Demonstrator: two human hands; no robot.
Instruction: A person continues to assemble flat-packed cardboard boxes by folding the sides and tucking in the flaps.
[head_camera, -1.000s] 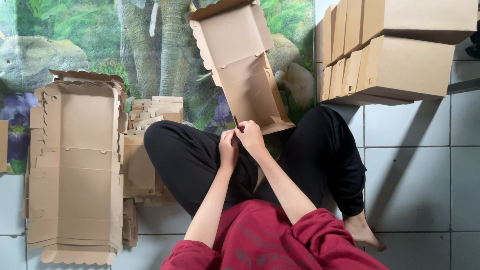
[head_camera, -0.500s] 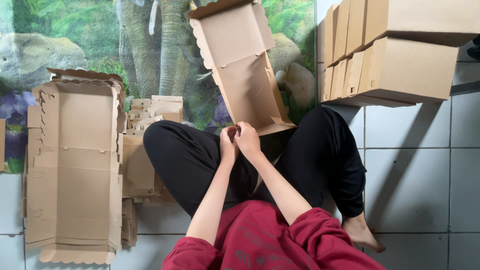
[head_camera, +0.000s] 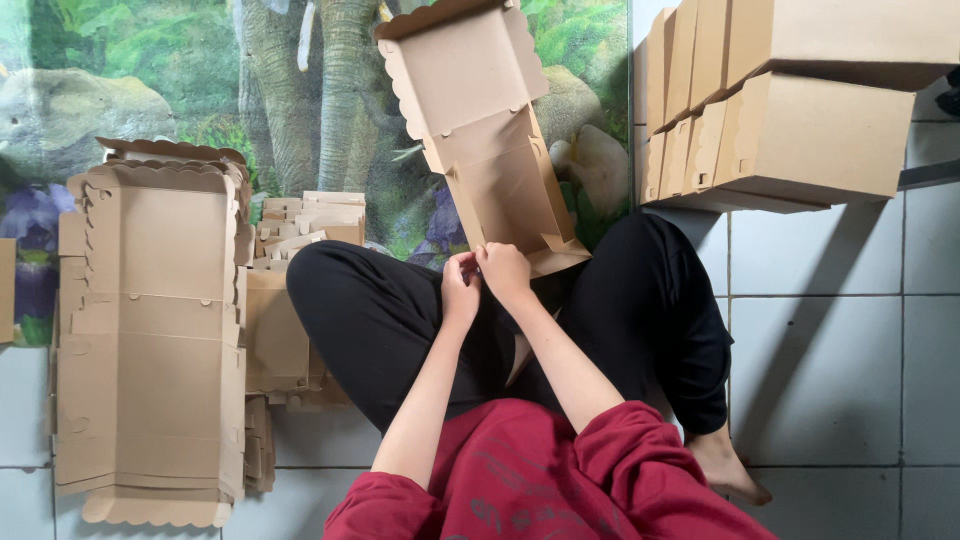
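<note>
A brown cardboard box blank (head_camera: 480, 130) with scalloped edges rests half-folded on my lap, its far end leaning toward the mural wall. My left hand (head_camera: 460, 287) and my right hand (head_camera: 505, 272) are close together at the blank's near edge, both pinching a small flap there. The side walls of the blank stand partly raised. My legs in black trousers are crossed under it, and my sleeves are red.
A stack of flat scalloped box blanks (head_camera: 150, 330) lies on the floor at the left, with smaller cardboard pieces (head_camera: 305, 225) beside it. Folded finished boxes (head_camera: 800, 110) are piled at the upper right. Grey floor tiles (head_camera: 830, 380) stretch to the right; my bare foot (head_camera: 730, 470) rests there.
Both hands have shifted slightly along the blank's near edge while keeping hold of it. The blank itself has hardly moved.
</note>
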